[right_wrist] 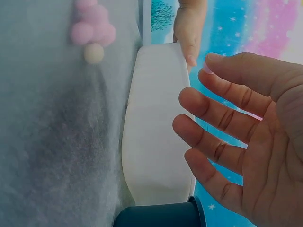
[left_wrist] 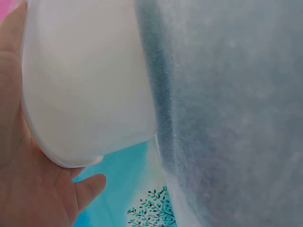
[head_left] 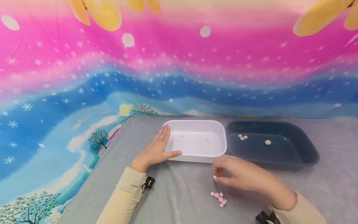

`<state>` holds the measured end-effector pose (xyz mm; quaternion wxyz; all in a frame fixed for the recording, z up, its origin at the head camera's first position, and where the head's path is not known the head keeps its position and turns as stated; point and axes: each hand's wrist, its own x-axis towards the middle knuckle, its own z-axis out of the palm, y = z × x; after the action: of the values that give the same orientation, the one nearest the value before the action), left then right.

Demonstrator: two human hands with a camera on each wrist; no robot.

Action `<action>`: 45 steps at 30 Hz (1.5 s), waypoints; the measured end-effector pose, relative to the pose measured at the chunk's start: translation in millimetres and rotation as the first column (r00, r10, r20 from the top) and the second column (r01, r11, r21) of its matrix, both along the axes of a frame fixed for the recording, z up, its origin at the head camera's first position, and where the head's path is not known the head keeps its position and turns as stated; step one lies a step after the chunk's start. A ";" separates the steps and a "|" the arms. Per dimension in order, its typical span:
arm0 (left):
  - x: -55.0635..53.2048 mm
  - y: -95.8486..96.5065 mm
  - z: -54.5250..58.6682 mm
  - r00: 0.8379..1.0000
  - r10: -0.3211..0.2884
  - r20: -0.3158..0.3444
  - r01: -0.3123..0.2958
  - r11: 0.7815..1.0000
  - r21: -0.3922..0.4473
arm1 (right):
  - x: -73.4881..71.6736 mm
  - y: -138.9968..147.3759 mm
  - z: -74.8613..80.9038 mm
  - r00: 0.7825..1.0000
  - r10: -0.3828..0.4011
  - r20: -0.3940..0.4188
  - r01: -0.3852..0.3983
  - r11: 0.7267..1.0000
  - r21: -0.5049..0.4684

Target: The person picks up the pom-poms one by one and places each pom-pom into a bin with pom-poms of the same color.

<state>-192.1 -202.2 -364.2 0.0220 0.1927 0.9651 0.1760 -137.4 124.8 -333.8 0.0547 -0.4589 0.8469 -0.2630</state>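
My left hand [head_left: 156, 147] rests along the left end of a white plastic basin [head_left: 197, 158], its fingers straight on the rim and its thumb over the near edge. In the left wrist view the palm lies against the basin's outer wall. My right hand [head_left: 243, 174] pinches a small pink ball [head_left: 214, 177] between thumb and forefinger, just in front of the white basin. The other fingers are spread, as the right wrist view shows. Below it, several pink balls [head_left: 220, 199] and a few cream balls [head_left: 212, 193] lie clustered on the grey cloth.
A dark blue-grey basin [head_left: 305, 158] stands right beside the white one, with several cream balls [head_left: 268, 142] inside. Three tiny pink balls [head_left: 182, 135] lie in the white basin. Behind the grey-covered table [head_left: 167, 199] hangs a colourful printed cloth [head_left: 179, 71].
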 end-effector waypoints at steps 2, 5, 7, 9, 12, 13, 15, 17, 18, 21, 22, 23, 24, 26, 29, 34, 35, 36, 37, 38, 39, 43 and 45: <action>-0.4 0.2 0.4 1.000 -0.001 -0.001 0.001 1.000 0.001 | -1.7 -1.0 0.5 1.000 0.002 0.005 -0.002 1.000 0.002; -0.8 0.7 1.4 1.000 -0.002 -0.003 0.002 1.000 -0.002 | -3.6 -2.5 1.2 1.000 0.007 0.007 -0.007 1.000 -0.005; -0.8 0.8 1.9 1.000 -0.002 0.000 0.002 1.000 -0.003 | -4.6 -3.7 1.5 1.000 0.011 0.007 -0.010 1.000 -0.011; -0.5 0.9 2.2 1.000 -0.002 0.000 0.002 1.000 -0.005 | -5.4 -4.8 1.8 1.000 0.008 0.009 -0.008 1.000 -0.014; 0.3 0.8 2.2 1.000 0.001 0.008 -0.001 1.000 -0.002 | -7.0 -6.4 2.4 1.000 0.001 0.017 -0.001 1.000 -0.011; 0.5 0.9 2.1 1.000 0.001 0.010 -0.001 1.000 -0.002 | -7.5 -6.9 2.7 1.000 -0.001 0.020 0.001 1.000 -0.009; 0.9 1.2 1.9 1.000 0.003 0.014 -0.003 1.000 -0.002 | -9.0 -7.9 3.2 1.000 -0.003 0.028 0.003 1.000 -0.006; 1.0 1.7 2.0 1.000 0.003 0.016 -0.003 1.000 0.004 | -10.7 -8.7 4.0 0.999 -0.002 0.035 0.002 1.000 -0.006; 1.0 2.0 2.0 1.000 0.004 0.016 -0.004 1.000 0.003 | -11.5 -9.1 4.4 0.999 -0.002 0.043 0.002 1.000 -0.005; 0.6 2.7 2.2 1.000 0.003 0.015 -0.003 1.000 0.002 | -13.9 -10.3 5.4 0.999 -0.007 0.054 0.007 1.000 -0.002; 0.3 2.9 2.2 1.000 0.002 0.014 -0.002 1.000 -0.001 | -14.7 -10.6 5.8 0.998 -0.009 0.059 0.009 1.000 -0.003; 0.1 3.0 2.3 1.000 0.002 0.013 -0.002 1.000 -0.003 | -15.5 -10.8 6.3 0.998 -0.011 0.064 0.012 1.000 -0.005; -0.1 3.1 2.3 1.000 0.002 0.010 -0.002 1.000 -0.008 | -16.2 -11.0 6.6 0.998 -0.014 0.069 0.014 1.000 -0.008; -0.1 3.0 2.4 1.000 0.002 0.007 -0.002 1.000 -0.007 | -17.6 -11.0 7.2 0.997 -0.013 0.071 0.014 1.000 -0.019; 0.1 2.4 2.1 1.000 0.005 0.011 -0.005 1.000 -0.009 | -19.6 -10.7 7.5 0.998 -0.002 0.070 0.005 0.999 -0.040; 0.7 2.4 0.5 1.000 0.007 0.017 -0.007 1.000 -0.009 | -22.1 -9.8 6.8 0.998 -0.008 0.057 0.011 0.998 -0.063; 0.7 2.5 0.3 1.000 0.007 0.015 -0.007 1.000 -0.006 | -22.5 -9.7 6.7 0.998 -0.011 0.057 0.015 0.998 -0.067; 0.9 2.5 0.2 1.000 0.006 0.011 -0.006 1.000 -0.005 | -22.8 -9.6 6.9 0.998 -0.013 0.059 0.017 0.997 -0.069; 0.9 2.5 -0.1 1.000 0.005 0.008 -0.005 1.000 -0.003 | -23.0 -9.5 7.2 0.998 -0.015 0.059 0.019 0.997 -0.072; 1.0 2.4 -0.2 1.000 0.004 0.004 -0.004 1.000 -0.002 | -23.3 -9.3 7.5 0.998 -0.017 0.062 0.022 0.997 -0.073; 1.1 2.4 -0.2 1.000 0.004 0.004 -0.004 1.000 0.000 | -23.7 -9.3 7.9 0.998 -0.019 0.068 0.024 0.997 -0.074; 1.3 1.9 0.0 1.000 0.005 0.006 -0.005 1.000 0.012 | -26.8 -9.2 10.1 0.995 -0.035 0.097 0.042 0.997 -0.069; 1.4 1.9 0.2 1.000 0.006 0.005 -0.006 1.000 0.015 | -28.9 -8.9 11.0 0.993 -0.050 0.111 0.057 0.996 -0.062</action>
<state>-190.7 -200.2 -364.0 0.0227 0.1896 0.9643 0.1837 -166.3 115.9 -322.8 0.0789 -0.4226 0.8455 -0.3167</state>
